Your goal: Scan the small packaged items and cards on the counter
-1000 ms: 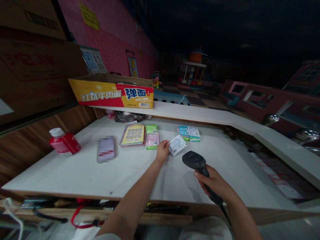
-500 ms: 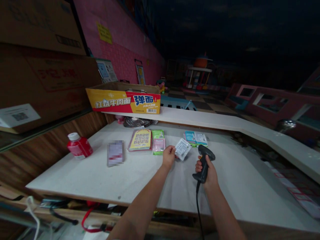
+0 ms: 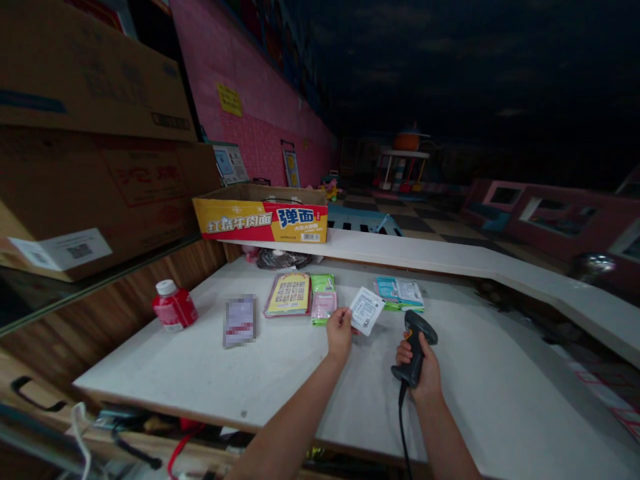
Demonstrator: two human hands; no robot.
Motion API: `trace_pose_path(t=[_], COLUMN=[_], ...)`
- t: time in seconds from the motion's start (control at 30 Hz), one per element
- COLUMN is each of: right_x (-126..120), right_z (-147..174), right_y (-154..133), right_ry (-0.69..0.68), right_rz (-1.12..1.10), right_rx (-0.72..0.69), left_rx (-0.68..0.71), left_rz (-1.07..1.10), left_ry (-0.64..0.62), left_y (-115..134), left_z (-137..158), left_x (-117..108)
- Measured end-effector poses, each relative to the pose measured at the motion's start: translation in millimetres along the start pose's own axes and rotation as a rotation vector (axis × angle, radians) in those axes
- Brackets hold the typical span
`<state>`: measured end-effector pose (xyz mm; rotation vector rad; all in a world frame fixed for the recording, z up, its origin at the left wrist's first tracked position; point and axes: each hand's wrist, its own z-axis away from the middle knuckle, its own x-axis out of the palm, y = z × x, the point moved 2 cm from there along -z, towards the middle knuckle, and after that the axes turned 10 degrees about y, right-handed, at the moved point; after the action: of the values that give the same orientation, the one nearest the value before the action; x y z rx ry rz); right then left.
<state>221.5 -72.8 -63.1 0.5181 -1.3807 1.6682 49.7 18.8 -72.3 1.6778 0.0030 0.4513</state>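
My left hand (image 3: 340,329) pinches a white sachet (image 3: 367,311) by its left edge, printed side up, above the white desk (image 3: 280,373). In my right hand (image 3: 423,365) is a black barcode scanner (image 3: 414,347), its fingers wrapped round the handle and its head just right of the sachet. A cable runs down from the scanner. Beyond the sachet lie blue and green packets (image 3: 399,293). Left of it are a pink packet (image 3: 324,305), a green packet (image 3: 323,283) and a yellow printed card or booklet (image 3: 289,293).
A red bottle with a white cap (image 3: 174,305) and a blurred-out flat item (image 3: 240,321) are on the left of the desk. A yellow and red cardboard box (image 3: 265,220) rests on the raised ledge (image 3: 425,250) behind. Large cartons (image 3: 135,193) are stacked at left.
The view has shifted, so everything sits lower and further right. The sachet has turned slightly in my left hand and looks more upright. Both hands keep their hold.
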Motion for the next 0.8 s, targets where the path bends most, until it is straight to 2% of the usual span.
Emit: trace_pose_path(t=[0.13,0.23,0.33,0.47,0.6,0.7,0.8], right_x=[-1,0,0,0,-1,-1,0], right_z=[0,1,2,2,2,2,3], right_y=[0,0,1,2,1,0,-1], right_ry=[0.004,0.005,0.004,0.008,0.007,0.008,0.002], right_rz=[-0.034,-0.027,-0.036,-0.070,-0.070,-0.051,-0.039], right_rx=[0.019,0.011,0.003,0.021,0.025,0.018,0.020], left_rx=[0.064,0.103,0.052,0.003,0.072,0.182,0.351], left_rz=[0.106,0.088,0.059,0.083,0.039,-0.139,-0.415], left_ry=[0.208,0.284,0.345,0.368,0.334,0.290,0.294], left_y=[8,17,22,23,24,26,33], left_z=[-8,-20,-30,-33,-21,-6,10], left_x=[-20,-29,-31,-30,-36,-45,-54])
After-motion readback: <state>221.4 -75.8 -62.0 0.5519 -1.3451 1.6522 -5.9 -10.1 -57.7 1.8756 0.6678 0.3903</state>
